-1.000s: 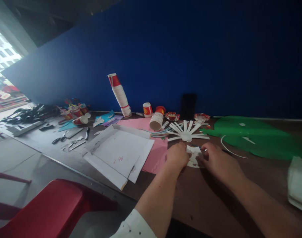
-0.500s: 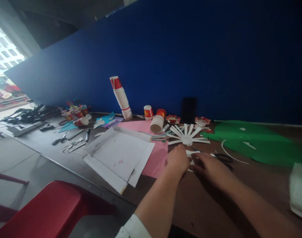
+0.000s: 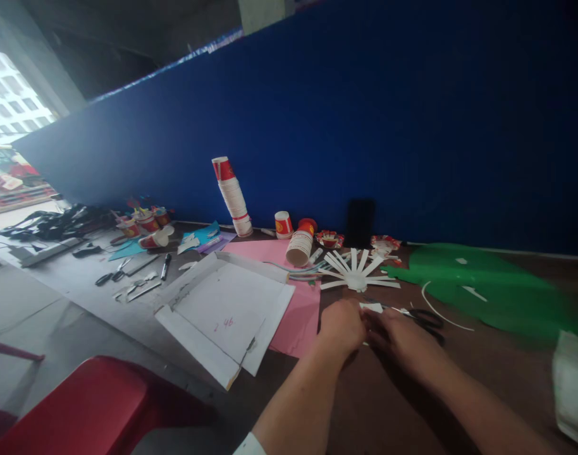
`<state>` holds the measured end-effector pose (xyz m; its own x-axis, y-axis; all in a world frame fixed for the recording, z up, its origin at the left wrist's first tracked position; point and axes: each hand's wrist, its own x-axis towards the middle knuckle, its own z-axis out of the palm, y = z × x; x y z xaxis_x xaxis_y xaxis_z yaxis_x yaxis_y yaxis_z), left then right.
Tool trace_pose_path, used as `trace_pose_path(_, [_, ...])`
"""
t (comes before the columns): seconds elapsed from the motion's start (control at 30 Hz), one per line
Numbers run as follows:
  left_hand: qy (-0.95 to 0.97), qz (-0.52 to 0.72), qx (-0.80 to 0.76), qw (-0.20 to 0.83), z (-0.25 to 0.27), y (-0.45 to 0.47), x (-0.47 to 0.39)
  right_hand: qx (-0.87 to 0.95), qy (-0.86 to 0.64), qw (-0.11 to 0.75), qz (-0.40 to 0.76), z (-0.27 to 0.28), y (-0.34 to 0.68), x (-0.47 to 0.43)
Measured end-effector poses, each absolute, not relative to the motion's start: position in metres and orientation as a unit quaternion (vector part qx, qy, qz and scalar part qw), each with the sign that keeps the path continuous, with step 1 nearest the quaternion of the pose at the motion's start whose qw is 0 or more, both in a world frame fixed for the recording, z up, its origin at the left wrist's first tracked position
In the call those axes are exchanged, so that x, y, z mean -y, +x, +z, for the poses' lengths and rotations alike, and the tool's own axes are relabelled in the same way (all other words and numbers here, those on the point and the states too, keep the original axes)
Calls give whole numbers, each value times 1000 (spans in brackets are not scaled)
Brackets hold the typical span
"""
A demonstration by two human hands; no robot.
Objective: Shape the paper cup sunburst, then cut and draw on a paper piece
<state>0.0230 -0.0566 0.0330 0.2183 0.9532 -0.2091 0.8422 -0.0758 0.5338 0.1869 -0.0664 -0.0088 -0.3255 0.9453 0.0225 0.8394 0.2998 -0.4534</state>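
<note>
My left hand [image 3: 343,325] and my right hand [image 3: 397,330] are close together low over the brown table, both with fingers curled in. Between them shows the edge of a small white paper piece [image 3: 372,308], pinched by both hands; the rest is hidden behind my fingers. Just beyond lies a white paper cutout [image 3: 355,278] with narrow strips fanning out like rays. Black-handled scissors [image 3: 426,321] rest right of my right hand. To the left of my left hand is a pink paper sheet [image 3: 298,322].
An open white box lid [image 3: 232,309] lies on the left. Behind it stand a tall leaning stack of paper cups [image 3: 233,202] and another cup [image 3: 283,225], with a cup stack [image 3: 301,245] on its side. Green paper [image 3: 473,284] spreads at the right, a red chair [image 3: 90,411] stands front left.
The view has tilted up a little, so everything sits slightly lower. My hands have drawn closer together, and less of the white paper piece shows between them.
</note>
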Motion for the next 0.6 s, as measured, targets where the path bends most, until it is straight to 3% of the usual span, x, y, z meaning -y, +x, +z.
trace_pose_path(0.6, [693,83,-648,304,41,25,59,761,-613,107,186,-12,175,79])
